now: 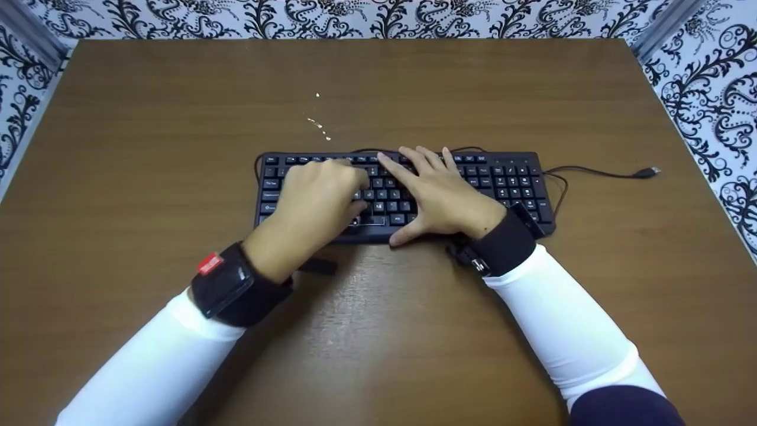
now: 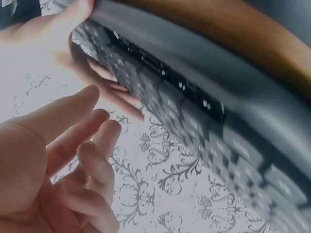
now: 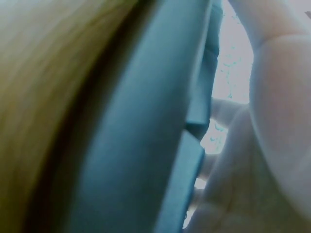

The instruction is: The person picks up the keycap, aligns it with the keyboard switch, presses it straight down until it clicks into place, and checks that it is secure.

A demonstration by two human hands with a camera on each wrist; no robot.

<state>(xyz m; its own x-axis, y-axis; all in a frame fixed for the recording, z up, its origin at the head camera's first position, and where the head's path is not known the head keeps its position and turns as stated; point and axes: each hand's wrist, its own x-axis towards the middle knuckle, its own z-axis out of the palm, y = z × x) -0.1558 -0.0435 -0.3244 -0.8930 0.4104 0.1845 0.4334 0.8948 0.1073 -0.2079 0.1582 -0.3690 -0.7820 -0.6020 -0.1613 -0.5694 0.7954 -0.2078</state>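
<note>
A black computer keyboard (image 1: 514,160) lies flat on the wooden table. My left hand (image 1: 322,189) is over its left half, fingers bent down and thumb pointing right. In the left wrist view the fingers (image 2: 99,167) are loosely bent with nothing between them, beside the keys. A long dark gap (image 2: 163,73) with small white marks runs along the front row of keys there. My right hand (image 1: 440,192) rests spread across the middle keys, its thumb at the front edge. The right wrist view shows the keyboard's front edge (image 3: 131,121) close up, blurred, beside the palm.
The keyboard's cable (image 1: 597,171) runs right to a USB plug (image 1: 646,173), and loops show behind the keyboard. Small pale specks (image 1: 319,126) mark the table (image 1: 177,118) behind it. Patterned black-and-white covering (image 1: 709,89) surrounds the table. Both wrists wear black straps (image 1: 233,290).
</note>
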